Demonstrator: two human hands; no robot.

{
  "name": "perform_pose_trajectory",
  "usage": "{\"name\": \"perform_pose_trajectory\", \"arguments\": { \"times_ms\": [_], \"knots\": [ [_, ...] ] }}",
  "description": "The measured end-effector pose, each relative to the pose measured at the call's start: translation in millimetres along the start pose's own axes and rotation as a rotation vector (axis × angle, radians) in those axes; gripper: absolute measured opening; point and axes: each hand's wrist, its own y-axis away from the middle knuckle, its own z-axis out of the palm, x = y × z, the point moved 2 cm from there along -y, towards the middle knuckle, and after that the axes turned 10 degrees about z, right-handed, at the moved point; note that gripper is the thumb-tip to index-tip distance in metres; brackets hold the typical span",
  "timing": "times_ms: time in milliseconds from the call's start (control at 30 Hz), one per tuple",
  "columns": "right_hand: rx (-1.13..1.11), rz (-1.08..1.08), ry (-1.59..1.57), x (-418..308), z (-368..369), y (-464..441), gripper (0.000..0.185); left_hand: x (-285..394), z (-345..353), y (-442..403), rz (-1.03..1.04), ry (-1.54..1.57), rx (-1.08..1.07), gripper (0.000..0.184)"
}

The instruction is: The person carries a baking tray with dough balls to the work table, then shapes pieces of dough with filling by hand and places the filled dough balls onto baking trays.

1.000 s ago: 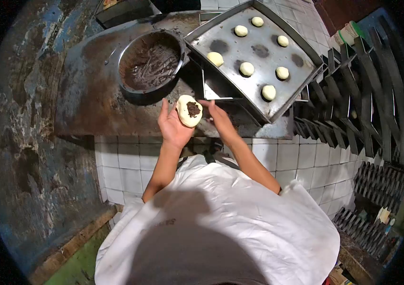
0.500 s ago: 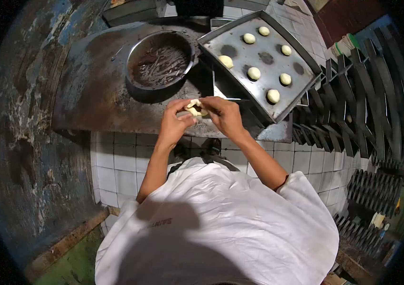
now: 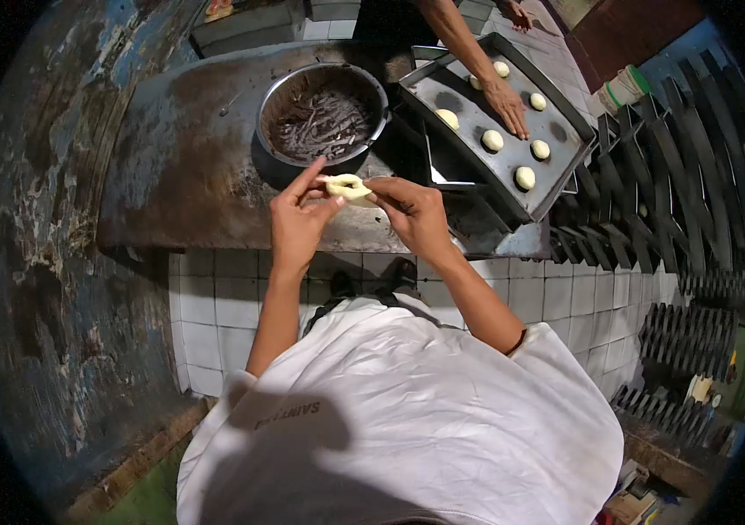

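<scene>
Between my two hands, above the front of the worn table [image 3: 171, 175], is a piece of pale dough [image 3: 348, 186] with its edges raised around a hollow. My left hand [image 3: 300, 219] pinches its left side with thumb and fingers. On the right side, my right hand [image 3: 414, 214] grips the edge between thumb and fingertips. Just beyond stands a metal bowl [image 3: 384, 112] with dark brown filling [image 3: 320, 118] smeared inside. To the right, a metal baking tray [image 3: 468, 109] bears several round dough balls [image 3: 492, 140].
Another person's hand [image 3: 505, 101] reaches into the tray from the far side, fingers flat between the dough balls. A rack of dark metal slats [image 3: 643, 184] stands close on the right. A stained wall [image 3: 48, 245] rises on the left.
A co-worker's arm has come in over the tray from the far side. The dough in my hands has its edges drawn closer together, and my left index finger is lifted more.
</scene>
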Motion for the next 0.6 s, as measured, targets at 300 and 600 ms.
{"name": "perform_pose_trajectory", "arguments": {
  "times_ms": [300,600],
  "knots": [
    [0.000,-0.091,0.155,-39,53,2,0.025,-4,-12,6,0.075,0.534,0.240,0.032],
    [0.176,0.036,0.030,-54,75,3,0.024,-71,-62,49,-0.335,0.784,0.186,0.038]
  ]
}}
